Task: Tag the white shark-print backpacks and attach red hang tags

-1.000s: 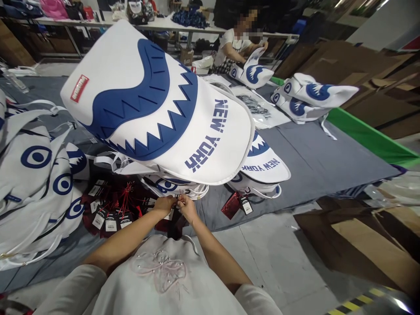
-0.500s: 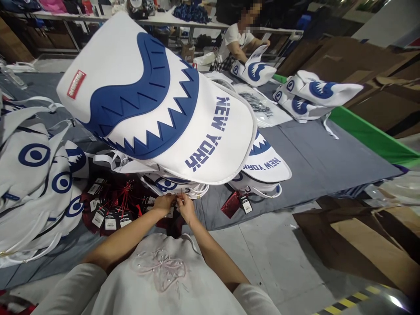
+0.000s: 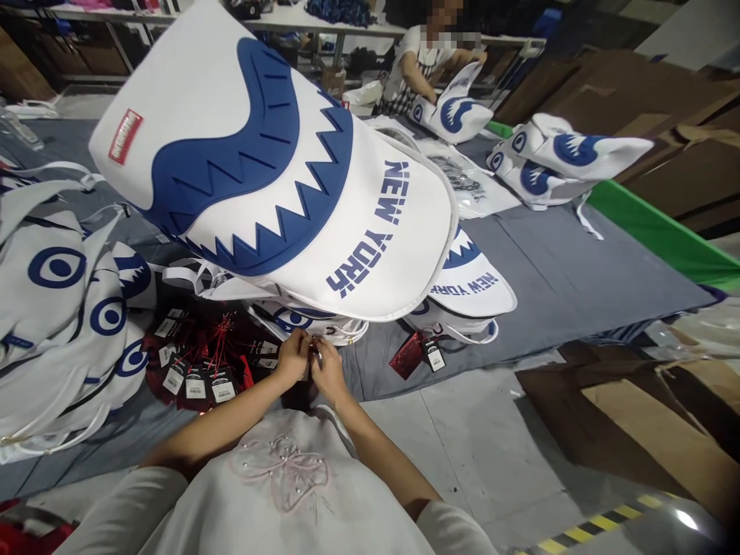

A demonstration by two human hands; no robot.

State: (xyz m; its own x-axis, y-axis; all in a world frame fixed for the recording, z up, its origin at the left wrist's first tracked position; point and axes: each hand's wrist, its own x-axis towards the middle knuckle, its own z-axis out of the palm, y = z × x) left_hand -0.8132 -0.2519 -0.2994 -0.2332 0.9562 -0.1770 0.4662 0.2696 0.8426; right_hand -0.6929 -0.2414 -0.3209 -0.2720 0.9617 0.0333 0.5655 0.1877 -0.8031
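A big white backpack (image 3: 277, 162) with a blue shark mouth and "NEW YORK" lettering stands tilted in front of me on a grey cloth (image 3: 578, 277). Just under its lower edge, my left hand (image 3: 293, 356) and my right hand (image 3: 327, 370) meet, fingers pinched together on a small dark piece by the bag's bottom; what it is I cannot make out. A heap of red and black hang tags (image 3: 200, 362) lies to the left of my hands.
More white shark backpacks (image 3: 63, 301) are piled at left, and another (image 3: 471, 281) lies behind the big one. A loose red tag (image 3: 416, 356) lies right. A person (image 3: 422, 69) handles a bag at the back; more bags (image 3: 555, 158) and cardboard (image 3: 653, 432) lie right.
My hands have drawn slightly nearer to me and closer together under the backpack. The view has tilted down a little.
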